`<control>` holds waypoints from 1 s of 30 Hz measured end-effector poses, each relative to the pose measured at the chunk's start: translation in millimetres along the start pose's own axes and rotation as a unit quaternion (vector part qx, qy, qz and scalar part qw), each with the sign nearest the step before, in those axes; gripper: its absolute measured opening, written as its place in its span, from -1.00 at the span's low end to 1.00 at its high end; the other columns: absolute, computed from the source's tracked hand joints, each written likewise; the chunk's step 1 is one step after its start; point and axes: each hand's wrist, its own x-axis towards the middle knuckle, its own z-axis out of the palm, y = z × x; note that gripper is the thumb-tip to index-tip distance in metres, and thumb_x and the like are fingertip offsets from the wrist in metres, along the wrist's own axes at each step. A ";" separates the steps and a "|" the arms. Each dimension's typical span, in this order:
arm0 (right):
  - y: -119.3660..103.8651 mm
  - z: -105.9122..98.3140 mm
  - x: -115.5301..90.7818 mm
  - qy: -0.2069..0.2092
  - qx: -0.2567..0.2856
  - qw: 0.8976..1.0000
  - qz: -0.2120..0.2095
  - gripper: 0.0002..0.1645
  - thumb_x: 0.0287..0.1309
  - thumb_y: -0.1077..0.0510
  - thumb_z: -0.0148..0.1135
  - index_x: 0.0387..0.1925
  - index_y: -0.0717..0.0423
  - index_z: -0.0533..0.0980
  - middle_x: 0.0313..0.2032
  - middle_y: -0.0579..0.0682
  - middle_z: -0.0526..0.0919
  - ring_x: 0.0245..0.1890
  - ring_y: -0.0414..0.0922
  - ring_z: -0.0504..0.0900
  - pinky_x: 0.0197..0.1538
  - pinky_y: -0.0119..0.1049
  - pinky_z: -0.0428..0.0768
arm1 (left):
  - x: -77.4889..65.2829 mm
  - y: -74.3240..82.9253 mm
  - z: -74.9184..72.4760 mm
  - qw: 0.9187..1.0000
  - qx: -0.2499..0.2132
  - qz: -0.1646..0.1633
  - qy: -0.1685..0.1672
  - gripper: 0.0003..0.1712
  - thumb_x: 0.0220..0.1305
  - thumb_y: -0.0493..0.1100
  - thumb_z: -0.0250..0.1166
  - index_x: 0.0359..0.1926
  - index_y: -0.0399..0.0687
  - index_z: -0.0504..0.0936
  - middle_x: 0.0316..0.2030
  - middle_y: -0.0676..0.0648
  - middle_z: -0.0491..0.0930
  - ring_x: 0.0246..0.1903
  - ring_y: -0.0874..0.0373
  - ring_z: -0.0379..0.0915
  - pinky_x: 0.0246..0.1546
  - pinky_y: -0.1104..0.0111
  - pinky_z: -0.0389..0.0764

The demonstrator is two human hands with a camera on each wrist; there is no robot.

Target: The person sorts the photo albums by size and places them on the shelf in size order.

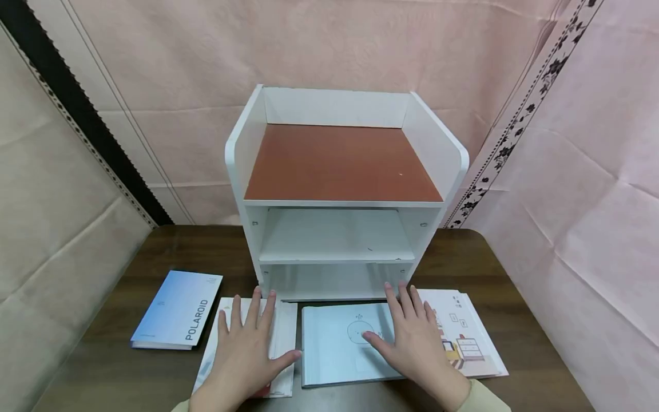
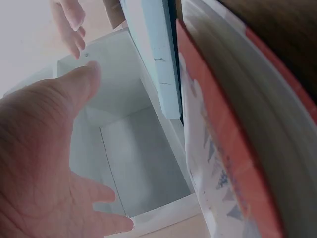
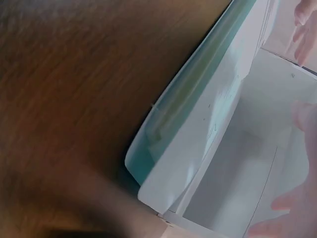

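Observation:
My left hand (image 1: 242,355) is spread palm-down over a white book (image 1: 285,337), its fingers straight and its thumb stretched out to the right. In the left wrist view this book has a red edge (image 2: 218,124) and thick pages. My right hand (image 1: 418,346) spreads its straight fingers above the place where a light blue book (image 1: 329,349) and a white illustrated book (image 1: 476,337) meet. Line drawings mark the blue cover; small pictures of furniture show on the white one. Neither hand grips anything. Both hands partly hide the books beneath them.
A white shelf unit (image 1: 334,261) with a brown top panel (image 1: 340,163) stands behind the books. To the left, a blue Polaroid book (image 1: 175,309) lies on the dark wooden table (image 1: 530,366). Pale pink cloth (image 1: 582,189) hangs around the table.

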 end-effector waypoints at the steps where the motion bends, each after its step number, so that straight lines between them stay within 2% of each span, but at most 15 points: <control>1: -0.3 0.0 0.1 0.002 0.008 1.000 0.001 0.23 -0.02 -0.63 0.05 0.49 -0.01 0.06 0.39 0.23 0.18 0.39 0.23 0.10 0.21 0.31 0.24 | 0.1 0.0 0.5 1.000 -0.003 0.001 0.003 0.36 -0.17 0.67 0.19 0.50 -0.02 0.07 0.44 -0.27 0.04 0.35 -0.46 -0.13 0.19 -0.38 -0.02; 4: -1.1 -0.6 0.6 0.000 0.059 0.998 0.018 0.23 -0.02 -0.60 0.10 0.47 0.04 0.08 0.36 0.21 0.25 0.32 0.20 0.22 0.18 0.24 0.34 | 0.2 1.1 2.4 1.000 -0.015 0.005 0.014 0.38 -0.23 0.67 0.23 0.48 -0.06 0.13 0.39 -0.30 0.15 0.30 -0.42 0.06 0.13 -0.33 0.18; 7: -1.6 -0.8 -0.5 -0.017 0.132 0.989 0.058 0.22 -0.03 -0.57 0.16 0.45 0.09 0.11 0.34 0.17 0.29 0.29 0.16 0.28 0.19 0.19 0.36 | -0.6 4.5 4.6 0.999 -0.029 0.004 0.013 0.40 -0.28 0.68 0.25 0.46 -0.07 0.17 0.29 -0.30 0.29 0.16 -0.35 0.26 -0.01 -0.23 0.37; 12: 2.5 0.8 -4.7 -0.043 0.236 0.962 0.129 0.18 -0.02 -0.46 0.29 0.42 0.15 0.14 0.32 0.13 0.32 0.27 0.09 0.34 0.21 0.09 0.38 | -1.9 14.5 7.8 0.997 -0.081 -0.002 -0.017 0.41 -0.32 0.67 0.29 0.44 -0.09 0.18 0.15 -0.24 0.40 -0.02 -0.20 0.42 -0.14 -0.03 0.53; 15: 4.6 1.8 -7.2 -0.064 0.279 0.944 0.162 0.16 0.01 -0.40 0.32 0.43 0.15 0.09 0.32 0.14 0.29 0.26 0.09 0.34 0.21 0.06 0.40 | -0.9 20.0 10.0 0.987 -0.147 -0.029 -0.057 0.46 -0.38 0.67 0.32 0.45 -0.10 0.15 0.20 -0.27 0.37 0.05 -0.21 0.41 -0.09 -0.03 0.54; 18: 5.4 0.6 -9.6 -0.090 0.303 0.929 0.194 0.18 0.04 -0.40 0.30 0.44 0.15 0.03 0.33 0.20 0.22 0.29 0.11 0.28 0.26 0.07 0.34 | 0.5 24.0 12.0 0.967 -0.225 -0.063 -0.102 0.52 -0.43 0.65 0.37 0.46 -0.13 0.09 0.25 -0.30 0.33 0.15 -0.19 0.38 -0.03 -0.04 0.53; 21: 5.1 -1.8 -10.8 -0.113 0.311 0.918 0.216 0.19 0.07 -0.40 0.25 0.44 0.21 -0.02 0.33 0.28 0.18 0.32 0.15 0.23 0.29 0.11 0.26 | 2.6 24.9 13.2 0.938 -0.306 -0.083 -0.141 0.51 -0.39 0.56 0.45 0.45 -0.19 0.04 0.21 -0.26 0.36 0.06 -0.11 0.45 -0.14 0.04 0.58; 25: 5.7 -2.6 -12.4 -0.132 0.338 0.905 0.223 0.17 0.15 -0.35 0.22 0.43 0.31 -0.06 0.36 0.37 0.10 0.36 0.23 0.15 0.34 0.14 0.16 | 3.7 25.2 13.5 0.898 -0.392 -0.101 -0.170 0.43 -0.26 0.36 0.54 0.45 -0.26 0.00 0.13 -0.22 0.39 -0.07 -0.02 0.48 -0.24 0.14 0.60; 27: 6.3 -1.5 -13.5 -0.137 0.350 0.900 0.220 0.18 0.17 -0.33 0.21 0.44 0.34 -0.09 0.39 0.38 0.05 0.38 0.26 0.09 0.36 0.14 0.11 | 3.2 25.8 14.0 0.886 -0.416 -0.106 -0.176 0.40 -0.22 0.30 0.56 0.45 -0.28 -0.02 0.14 -0.26 0.37 -0.04 -0.07 0.48 -0.19 0.09 0.61; 30: 5.9 -0.5 -15.1 -0.135 0.359 0.898 0.216 0.19 0.18 -0.30 0.22 0.44 0.35 -0.12 0.41 0.38 -0.01 0.41 0.26 0.01 0.38 0.15 0.05 | 2.3 26.5 15.3 0.872 -0.442 -0.105 -0.181 0.40 -0.19 0.25 0.57 0.45 -0.30 -0.05 0.19 -0.33 0.31 0.00 -0.17 0.47 -0.13 0.03 0.60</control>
